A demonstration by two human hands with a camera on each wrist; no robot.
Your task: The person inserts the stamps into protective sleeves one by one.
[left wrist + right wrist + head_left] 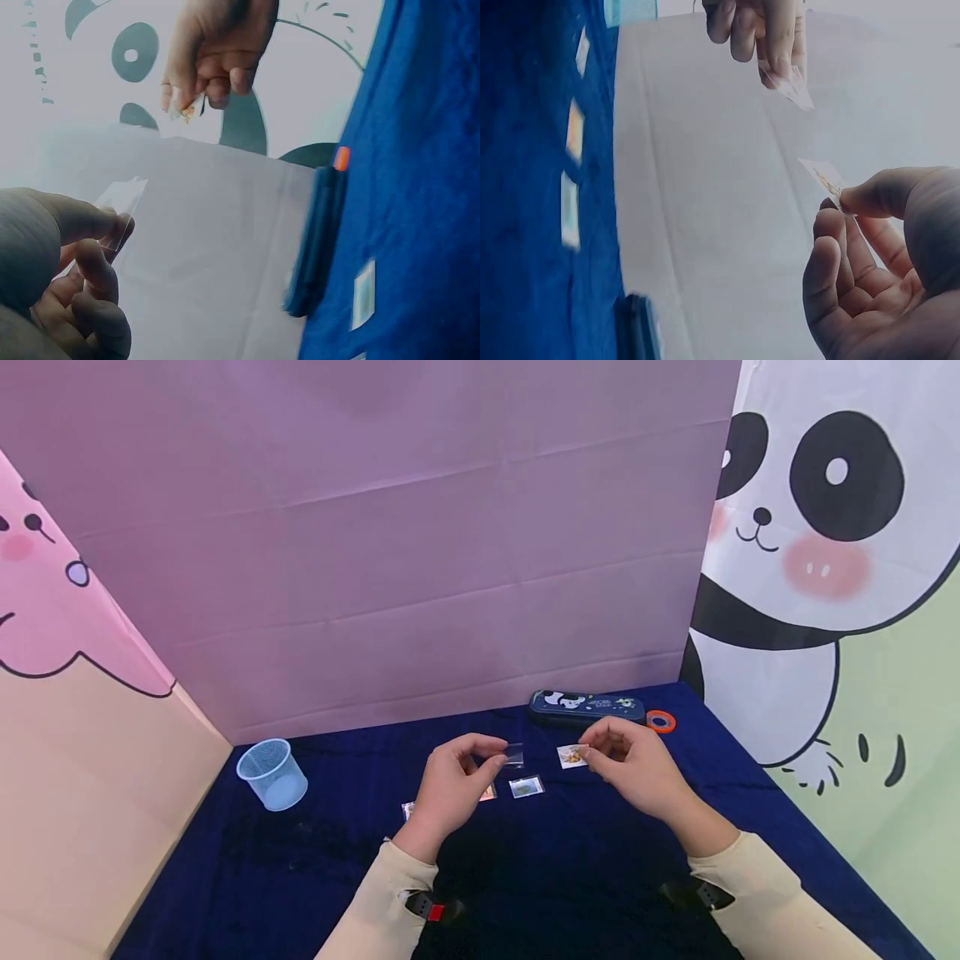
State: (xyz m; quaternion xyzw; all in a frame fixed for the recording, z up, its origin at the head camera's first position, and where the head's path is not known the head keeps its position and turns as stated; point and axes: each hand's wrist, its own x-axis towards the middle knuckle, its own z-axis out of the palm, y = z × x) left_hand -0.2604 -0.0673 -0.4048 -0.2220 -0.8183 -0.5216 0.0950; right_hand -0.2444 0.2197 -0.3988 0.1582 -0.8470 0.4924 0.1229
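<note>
My left hand [453, 783] pinches a small clear plastic sleeve [515, 755] between thumb and fingers, raised above the table. To its right, my right hand [636, 768] holds a small white card [567, 756] with a yellow-brown picture by its edge. A gap separates card and sleeve. The right wrist view shows the card [819, 174] tilted, thumb on top, below the sleeve [791, 88]. Beneath the hands lie a bluish-green picture card [527, 787], an orange one [489, 792] and a third [407, 810], the last two partly hidden by my left hand and wrist.
A dark blue panda pencil case [585, 707] stands at the back, beside a red-orange tape roll [661, 721]. Toward the left is a light blue mesh cup [273, 775]. Dark blue cloth [337, 860] covers the table, with a plain backdrop [390, 568] behind.
</note>
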